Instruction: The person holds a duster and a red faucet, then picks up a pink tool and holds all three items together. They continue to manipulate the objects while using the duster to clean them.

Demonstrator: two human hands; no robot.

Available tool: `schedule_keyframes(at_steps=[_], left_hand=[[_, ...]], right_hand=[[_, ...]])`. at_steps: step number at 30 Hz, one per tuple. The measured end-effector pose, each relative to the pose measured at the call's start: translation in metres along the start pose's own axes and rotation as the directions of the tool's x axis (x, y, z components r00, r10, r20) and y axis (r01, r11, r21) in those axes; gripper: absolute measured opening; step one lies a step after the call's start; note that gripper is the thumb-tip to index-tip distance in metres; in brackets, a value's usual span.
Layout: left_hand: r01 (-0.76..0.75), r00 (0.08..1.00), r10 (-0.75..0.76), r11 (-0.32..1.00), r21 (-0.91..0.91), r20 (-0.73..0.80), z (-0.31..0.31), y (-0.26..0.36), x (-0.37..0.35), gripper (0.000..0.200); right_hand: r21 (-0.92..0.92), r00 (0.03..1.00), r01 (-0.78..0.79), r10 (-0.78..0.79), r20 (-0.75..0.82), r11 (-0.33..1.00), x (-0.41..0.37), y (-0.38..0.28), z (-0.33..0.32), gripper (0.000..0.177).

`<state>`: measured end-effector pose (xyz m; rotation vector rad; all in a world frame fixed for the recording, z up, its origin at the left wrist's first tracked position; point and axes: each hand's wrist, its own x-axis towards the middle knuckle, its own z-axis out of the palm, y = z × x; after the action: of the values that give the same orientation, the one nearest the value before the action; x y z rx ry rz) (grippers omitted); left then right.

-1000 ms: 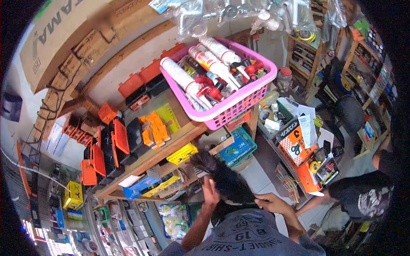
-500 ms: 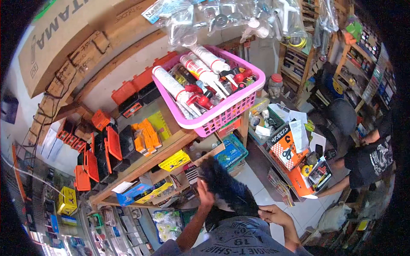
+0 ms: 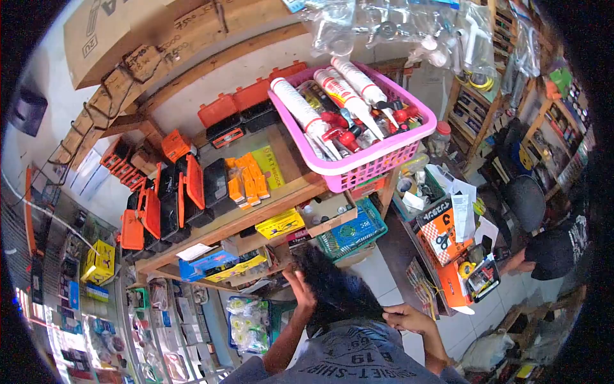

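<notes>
A dark, bushy feather duster (image 3: 336, 281) lies across the front of my body, above my grey T-shirt (image 3: 358, 355). My right hand (image 3: 409, 319) is closed at its right end; the handle itself is hidden in the fingers. On the other side, my left hand (image 3: 302, 291) is raised with fingers stretched out, right beside the bristly left edge of the duster. Just beyond the duster's tip are an open cardboard box (image 3: 329, 214) and a teal basket (image 3: 361, 233) below the shelf.
A pink basket (image 3: 384, 157) of sealant tubes stands on the wooden shelf (image 3: 236, 224), near orange-lidded black cases (image 3: 192, 185) and small orange boxes (image 3: 246, 182). At right, a person (image 3: 553, 253) is by a cluttered desk (image 3: 409, 256). Plastic-bagged fittings (image 3: 390, 29) hang overhead.
The view has turned left, so the shelf and pink basket appear farther right. Both hands keep nearly the same place by the duster. The person at right has shifted position.
</notes>
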<state>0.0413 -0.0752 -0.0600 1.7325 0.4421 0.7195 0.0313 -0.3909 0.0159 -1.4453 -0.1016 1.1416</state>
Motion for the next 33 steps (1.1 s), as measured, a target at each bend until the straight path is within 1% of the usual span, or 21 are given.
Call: schedule_keyframes(at_steps=[5, 9, 10, 11, 12, 13, 14, 15, 17, 18, 22, 23, 24, 25, 26, 27, 28, 29, 31, 32, 33], left_hand=[[-0.012, 0.998, 0.016, 0.998, -0.061, 0.064, 0.018, -0.002, -0.014, 0.042], [0.035, 0.992, -0.062, 0.972, -0.233, -0.111, 0.026, -0.004, 0.026, 0.046], [0.354, 0.916, -0.398, 0.731, -0.583, 0.057, 0.018, -0.002, 0.042, 0.047], [0.576, 0.729, -0.601, 0.282, -0.767, 0.327, 0.011, -0.002, 0.049, 0.048], [0.581, 0.714, -0.62, 0.267, -0.769, 0.325, 0.008, -0.002, 0.053, 0.048], [0.609, 0.738, -0.494, 0.193, -0.769, 0.46, 0.006, -0.001, 0.057, 0.047], [0.641, 0.745, -0.345, 0.13, -0.757, 0.571, 0.003, -0.003, 0.056, 0.047], [0.642, 0.741, -0.356, 0.131, -0.755, 0.569, 0.001, -0.024, 0.05, 0.047], [0.743, 0.649, -0.26, 0.013, -0.669, 0.715, 0.001, -0.076, 0.041, 0.042], [0.754, 0.614, -0.45, 0.095, -0.65, 0.648, -0.001, -0.001, 0.039, 0.046], [0.824, 0.481, -0.483, -0.036, -0.565, 0.732, -0.003, -0.043, 0.04, 0.047], [0.732, 0.668, -0.318, 0.445, -0.516, 0.673, -0.006, -0.066, 0.038, 0.043], [0.425, 0.754, -0.074, 0.812, -0.399, 0.653, -0.01, -0.068, 0.038, 0.04], [0.426, 0.751, -0.071, 0.812, -0.399, 0.656, -0.012, -0.071, 0.043, 0.04], [0.158, 0.766, -0.023, 0.975, -0.154, 0.642, -0.013, -0.052, 0.054, 0.036], [-0.134, 0.768, 0.029, 0.984, 0.116, 0.64, -0.012, -0.023, 0.065, 0.034], [0.331, 0.78, -0.239, 0.942, -0.057, 0.578, -0.004, 0.007, 0.072, 0.036], [0.333, 0.784, -0.241, 0.941, -0.059, 0.572, -0.005, 0.024, 0.076, 0.036], [0.008, 0.891, -0.069, 0.991, 0.136, 0.448, -0.006, 0.049, 0.079, 0.037], [0.006, 0.894, -0.064, 0.991, 0.131, 0.443, -0.007, 0.065, 0.075, 0.037], [0.155, 0.877, -0.119, 0.987, -0.04, 0.466, -0.007, 0.085, 0.069, 0.037]], right_hand=[[0.092, 0.998, 0.033, -0.027, -0.059, 0.995, 0.014, -0.014, 0.013, 0.019], [0.206, 0.997, 0.034, -0.019, -0.074, 0.978, 0.013, 0.009, 0.005, 0.02], [0.192, 0.997, 0.027, -0.011, -0.082, 0.981, 0.007, 0.014, 0.002, 0.019], [0.189, 0.996, 0.003, 0.013, -0.083, 0.982, 0.003, 0.018, -0.001, 0.019], [0.136, 0.998, 0.051, -0.046, -0.041, 0.989, 0.003, 0.024, -0.004, 0.021], [0.088, 0.994, 0.105, -0.106, 0.007, 0.991, 0.004, 0.028, -0.007, 0.024], [0.03, 0.999, 0.037, -0.036, -0.033, 0.999, 0.006, 0.027, -0.009, 0.023], [0.037, 0.999, 0.029, -0.028, -0.027, 0.999, 0.01, 0.023, -0.01, 0.023], [-0.294, 0.962, 0.233, -0.265, -0.073, 0.927, 0.019, 0.012, -0.013, 0.021], [-0.276, 0.933, 0.298, -0.34, -0.116, 0.914, 0.023, 0.012, -0.015, 0.028], [-0.47, 0.872, 0.282, -0.428, -0.237, 0.836, 0.02, -0.029, 0.001, 0.031], [-0.47, 0.871, 0.279, -0.427, -0.244, 0.837, 0.018, -0.033, -0.001, 0.031], [-0.49, 0.903, 0.265, -0.392, -0.175, 0.83, 0.015, -0.037, -0.003, 0.031], [-0.511, 0.929, 0.255, -0.354, -0.105, 0.821, 0.011, -0.04, -0.004, 0.031], [-0.511, 0.929, 0.255, -0.355, -0.107, 0.821, 0.006, -0.04, -0.005, 0.031], [-0.547, 0.922, 0.244, -0.366, -0.124, 0.801, -0.001, -0.041, -0.007, 0.031], [-0.584, 0.916, 0.232, -0.377, -0.138, 0.778, -0.007, -0.043, -0.008, 0.03], [-0.587, 0.918, 0.233, -0.374, -0.131, 0.776, -0.012, -0.044, -0.006, 0.03], [-0.539, 0.842, 0.323, -0.496, -0.21, 0.777, -0.019, -0.046, -0.005, 0.028], [-0.545, 0.841, 0.325, -0.5, -0.207, 0.773, -0.017, -0.048, -0.007, 0.028], [-0.602, 0.775, 0.405, -0.608, -0.174, 0.688, -0.014, -0.049, -0.009, 0.029]])
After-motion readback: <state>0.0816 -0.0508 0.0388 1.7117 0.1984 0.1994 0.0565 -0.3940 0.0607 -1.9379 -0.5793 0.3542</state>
